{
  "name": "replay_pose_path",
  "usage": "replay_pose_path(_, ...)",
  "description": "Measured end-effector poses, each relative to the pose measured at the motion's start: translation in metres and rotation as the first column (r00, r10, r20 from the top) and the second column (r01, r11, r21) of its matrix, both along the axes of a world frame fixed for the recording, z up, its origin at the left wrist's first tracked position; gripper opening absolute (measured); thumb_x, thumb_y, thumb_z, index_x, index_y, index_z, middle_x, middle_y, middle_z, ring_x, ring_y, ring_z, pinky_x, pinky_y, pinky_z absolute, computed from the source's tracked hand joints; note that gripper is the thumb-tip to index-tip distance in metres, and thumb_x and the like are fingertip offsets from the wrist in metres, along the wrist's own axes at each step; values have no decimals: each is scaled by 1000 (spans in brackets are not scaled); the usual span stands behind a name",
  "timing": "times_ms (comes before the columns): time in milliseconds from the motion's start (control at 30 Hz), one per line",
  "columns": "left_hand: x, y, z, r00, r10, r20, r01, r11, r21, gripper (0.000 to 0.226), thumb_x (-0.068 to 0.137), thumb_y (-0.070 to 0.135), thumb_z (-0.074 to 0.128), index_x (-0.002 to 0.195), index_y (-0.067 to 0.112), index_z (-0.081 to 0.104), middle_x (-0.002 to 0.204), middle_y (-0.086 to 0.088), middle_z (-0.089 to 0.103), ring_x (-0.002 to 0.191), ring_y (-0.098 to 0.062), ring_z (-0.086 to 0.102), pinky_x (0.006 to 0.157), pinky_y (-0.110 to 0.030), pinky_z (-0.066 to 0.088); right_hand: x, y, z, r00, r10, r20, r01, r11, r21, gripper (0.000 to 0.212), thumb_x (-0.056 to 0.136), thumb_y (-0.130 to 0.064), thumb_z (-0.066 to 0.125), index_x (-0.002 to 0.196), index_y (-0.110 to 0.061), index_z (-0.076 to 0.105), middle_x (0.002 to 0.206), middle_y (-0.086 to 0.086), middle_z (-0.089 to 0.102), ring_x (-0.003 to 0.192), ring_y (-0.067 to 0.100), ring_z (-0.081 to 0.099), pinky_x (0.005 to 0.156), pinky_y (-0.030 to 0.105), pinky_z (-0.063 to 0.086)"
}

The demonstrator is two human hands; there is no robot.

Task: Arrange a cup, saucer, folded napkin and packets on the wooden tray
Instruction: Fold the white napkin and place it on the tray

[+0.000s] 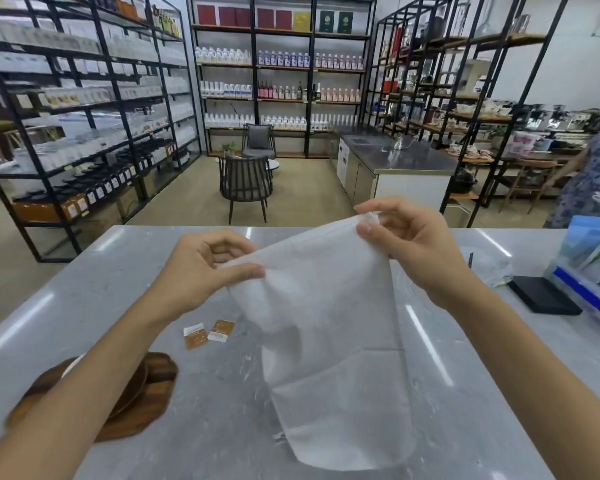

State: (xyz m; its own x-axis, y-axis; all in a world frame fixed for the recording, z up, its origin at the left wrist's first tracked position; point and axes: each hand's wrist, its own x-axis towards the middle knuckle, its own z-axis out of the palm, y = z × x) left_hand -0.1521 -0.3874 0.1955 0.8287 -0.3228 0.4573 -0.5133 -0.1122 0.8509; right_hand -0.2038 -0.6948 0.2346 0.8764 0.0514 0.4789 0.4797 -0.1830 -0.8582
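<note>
The napkin [329, 341] is plain white, the worktop [222, 427] pale grey with marbled streaks. The two packets [208, 333] are brown and white; the wooden tray [153, 403] is dark reddish-brown.

grey marble counter [111, 271], black pad [542, 294], dark chair [245, 183], stocked bottle shelves [281, 60] behind

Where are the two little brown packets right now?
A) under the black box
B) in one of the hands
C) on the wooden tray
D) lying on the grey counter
D: the two packets lie flat on the bare grey counter, apart from the wooden tray, while both hands hold up the white napkin.
</note>
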Motion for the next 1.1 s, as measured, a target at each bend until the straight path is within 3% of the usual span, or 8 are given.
replay_pose_path(133,9,7,15,990,94,106,-89,995,-51,18,67,29,88,83,26,80,85,7,79,76,-4,72,65,-18,58,5,-3,2,1000,-2,-27,2,1000,-20,35,81,-29,78,116,-24,74,84,6,76,83,15,74,74,33,62)
replay_pose_path(267,19,9,26,979,146,143,-121,979,-165,16,74,17,85,88,23,79,79,11,79,65,0,70,61,-13,55,15,1,6,1000,-21,-11,20,999,-38,38,76,-32,82,113,-24,77,87,5,81,87,15,76,79,31,63)
replay_pose_path(500,42,34,33,980,96,177,-95,995,-15,14,76,21,85,88,28,82,79,16,79,57,5,64,53,-7,48,29,18,4,998,-53,-42,51,998,-40,30,69,-34,86,98,-28,81,87,0,81,82,13,77,71,24,61)
replay_pose_path(700,56,51,37,987,30,160,-29,1000,-13,17,74,13,86,88,20,79,82,13,79,66,3,69,58,-8,51,36,31,1,996,-66,-67,67,998,14,24,81,-41,81,97,-24,81,96,4,81,91,18,75,82,37,63)
replay_pose_path(800,64,57,35,992,27,124,-22,999,-48,20,69,22,89,87,19,80,82,7,80,68,-3,73,61,-13,55,38,37,-1,993,-98,-61,100,994,37,17,85,-33,78,98,-23,81,98,4,80,94,20,75,85,40,63)
replay_pose_path(900,68,54,28,995,60,84,-44,983,-180,24,66,27,91,86,20,79,83,4,80,75,-10,75,69,-20,59,39,44,-8,990,-135,-28,137,988,66,8,92,-21,73,97,-22,79,95,1,80,92,18,74,85,39,62)
replay_pose_path(967,67,50,22,997,56,61,-39,967,-252,25,66,28,91,87,21,79,84,4,80,77,-11,75,71,-22,60,36,48,-13,987,-162,-7,162,982,98,11,94,-15,71,98,-21,79,93,0,80,90,16,73,82,34,62)
replay_pose_path(1100,62,49,17,999,-11,36,19,972,-235,25,68,26,89,90,22,80,83,4,80,75,-9,75,70,-19,59,25,47,-19,980,-201,8,198,973,117,19,91,-6,72,100,-21,80,92,-1,80,88,16,73,82,32,61)
